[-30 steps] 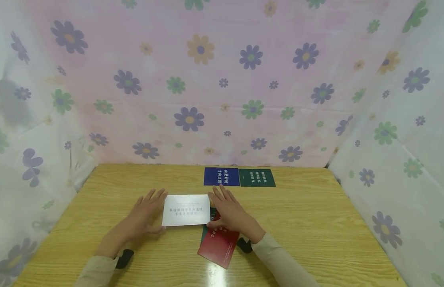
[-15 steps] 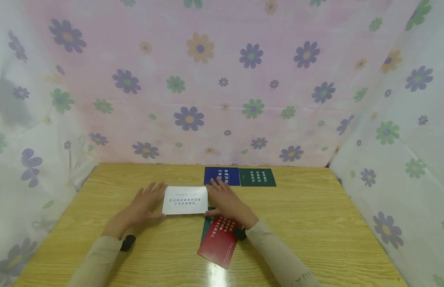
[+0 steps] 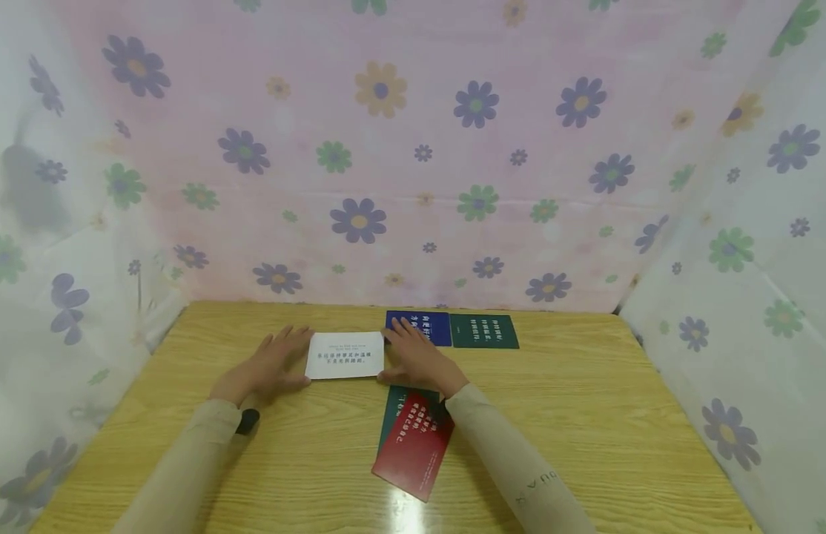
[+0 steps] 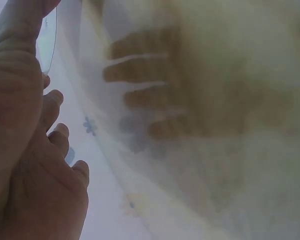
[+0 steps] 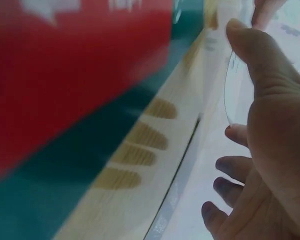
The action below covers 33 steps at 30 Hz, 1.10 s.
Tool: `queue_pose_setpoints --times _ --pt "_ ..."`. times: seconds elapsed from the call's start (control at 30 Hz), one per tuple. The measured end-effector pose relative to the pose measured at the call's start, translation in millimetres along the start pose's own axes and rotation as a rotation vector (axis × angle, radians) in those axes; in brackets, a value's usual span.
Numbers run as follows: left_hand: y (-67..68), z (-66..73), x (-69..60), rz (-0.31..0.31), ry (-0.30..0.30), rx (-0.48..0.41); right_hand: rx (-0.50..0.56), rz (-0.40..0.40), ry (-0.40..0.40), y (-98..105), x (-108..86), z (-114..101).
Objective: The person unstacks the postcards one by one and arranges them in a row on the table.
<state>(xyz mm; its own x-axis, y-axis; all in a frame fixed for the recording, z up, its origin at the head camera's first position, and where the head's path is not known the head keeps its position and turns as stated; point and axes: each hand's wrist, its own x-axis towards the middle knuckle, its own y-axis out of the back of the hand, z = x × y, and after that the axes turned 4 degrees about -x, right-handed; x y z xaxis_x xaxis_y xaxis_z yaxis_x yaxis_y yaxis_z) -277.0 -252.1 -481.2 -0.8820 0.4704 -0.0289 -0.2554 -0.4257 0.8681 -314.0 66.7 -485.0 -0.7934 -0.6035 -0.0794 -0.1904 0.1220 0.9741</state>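
A white card [image 3: 345, 356] with printed text is held between both hands by its two short sides. On its left side, thumb and forefinger of the left hand [image 3: 269, 367] pinch the corners. The right hand [image 3: 423, 362] pinches the right side likewise, its fingertips over part of a blue card [image 3: 436, 327]. Both wrist views show the card's edge between thumb and forefinger, the other fingers spread. Near the right wrist a red card [image 3: 413, 452] lies on a dark green card [image 3: 390, 419], the red one tilted and partly covering it.
Another green card [image 3: 485, 331] lies beside the blue card at the back of the wooden table [image 3: 553, 430]. Flower-patterned cloth [image 3: 400, 252] stands behind and at both sides. A dark wrist strap [image 3: 248, 421] shows at the left wrist.
Both hands have carried the white card away from the body, toward the back of the table. The right hand now covers less of the red card and more of the blue one.
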Motion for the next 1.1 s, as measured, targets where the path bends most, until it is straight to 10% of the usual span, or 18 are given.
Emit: queue_pose_setpoints --times 0.57,1.1 --pt "19.9 -21.3 52.1 -0.059 -0.019 -0.033 0.011 -0.036 -0.048 11 38.7 33" --pt "37.8 -14.8 65.4 -0.135 0.089 0.028 -0.009 -0.046 -0.093 14 51.4 24"
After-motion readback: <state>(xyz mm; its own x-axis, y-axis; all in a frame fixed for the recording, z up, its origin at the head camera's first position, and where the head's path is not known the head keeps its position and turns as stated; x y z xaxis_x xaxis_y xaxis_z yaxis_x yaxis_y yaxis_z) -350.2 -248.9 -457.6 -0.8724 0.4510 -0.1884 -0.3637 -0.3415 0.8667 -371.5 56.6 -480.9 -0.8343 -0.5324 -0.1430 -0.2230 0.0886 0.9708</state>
